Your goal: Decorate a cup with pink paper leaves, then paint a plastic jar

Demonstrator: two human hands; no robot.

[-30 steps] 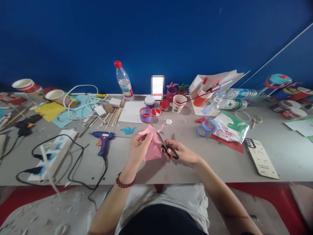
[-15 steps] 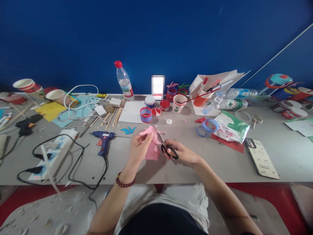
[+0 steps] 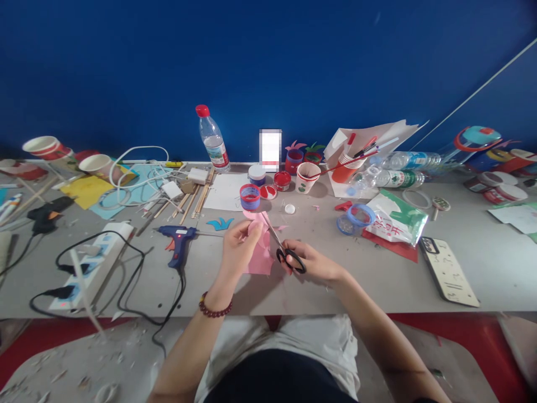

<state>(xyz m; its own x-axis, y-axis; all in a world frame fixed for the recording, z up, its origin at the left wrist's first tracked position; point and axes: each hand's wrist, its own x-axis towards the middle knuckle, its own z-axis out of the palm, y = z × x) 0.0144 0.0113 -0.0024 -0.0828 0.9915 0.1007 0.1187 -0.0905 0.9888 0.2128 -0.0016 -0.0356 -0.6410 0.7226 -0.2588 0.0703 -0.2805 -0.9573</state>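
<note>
My left hand point(image 3: 242, 244) pinches a small pink paper piece point(image 3: 256, 225) between thumb and fingers. My right hand point(image 3: 305, 259) has its fingers in the black handles of a pair of scissors point(image 3: 289, 258). The scissor blades point up and left, against the edge of the pink piece. Beneath, a larger sheet of pink paper point(image 3: 260, 262) lies on the table, partly hidden by my left hand. A blue leaf-shaped cutout point(image 3: 220, 224) lies to the left of my left hand.
A blue glue gun point(image 3: 179, 246) and a power strip point(image 3: 94, 266) with cables are at the left. A water bottle point(image 3: 215, 143), paint jars point(image 3: 250, 197) and a paper cup point(image 3: 307, 178) stand behind my hands. At the right lies a phone point(image 3: 450, 271).
My left hand has turned the small pink piece and shifted slightly left. The scissors stay nearly in place, with their blades closer to my left fingertips.
</note>
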